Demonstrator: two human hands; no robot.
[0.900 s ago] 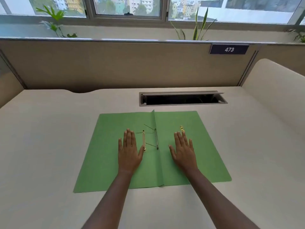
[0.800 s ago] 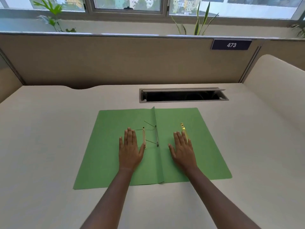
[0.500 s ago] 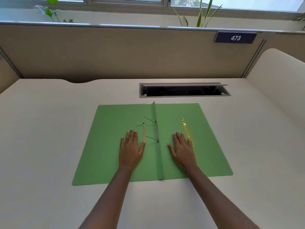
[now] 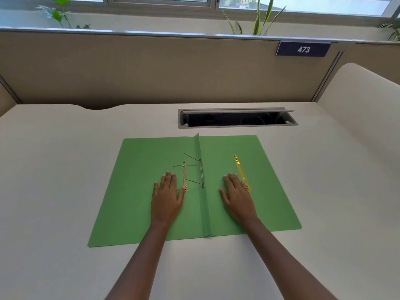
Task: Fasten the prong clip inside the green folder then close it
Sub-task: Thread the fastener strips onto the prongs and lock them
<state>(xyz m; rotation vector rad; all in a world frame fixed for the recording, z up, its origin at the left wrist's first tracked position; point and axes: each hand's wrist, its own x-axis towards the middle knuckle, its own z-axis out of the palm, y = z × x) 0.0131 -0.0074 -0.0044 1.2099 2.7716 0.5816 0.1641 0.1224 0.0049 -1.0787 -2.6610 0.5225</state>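
The green folder (image 4: 140,191) lies open and flat on the desk, its spine fold running down the middle. Beside the fold sits a metal prong fastener (image 4: 202,175) with thin prongs sticking up and to the left. A pale clip bar (image 4: 184,177) lies on the left flap just left of the prongs. A yellow clip strip (image 4: 241,171) rests on the right flap. My left hand (image 4: 167,199) lies flat on the left flap, thumb by the pale bar's near end. My right hand (image 4: 237,195) lies flat on the right flap, little finger touching the yellow strip. Neither holds anything.
An open cable slot (image 4: 237,119) with a raised lid sits in the desk just beyond the folder. A beige partition (image 4: 151,68) with a "473" sign (image 4: 303,49) closes off the back. A curved divider (image 4: 363,98) rises at the right.
Both hands have slid a little toward me on the folder, uncovering most of the yellow strip. The camera has tilted down slightly.
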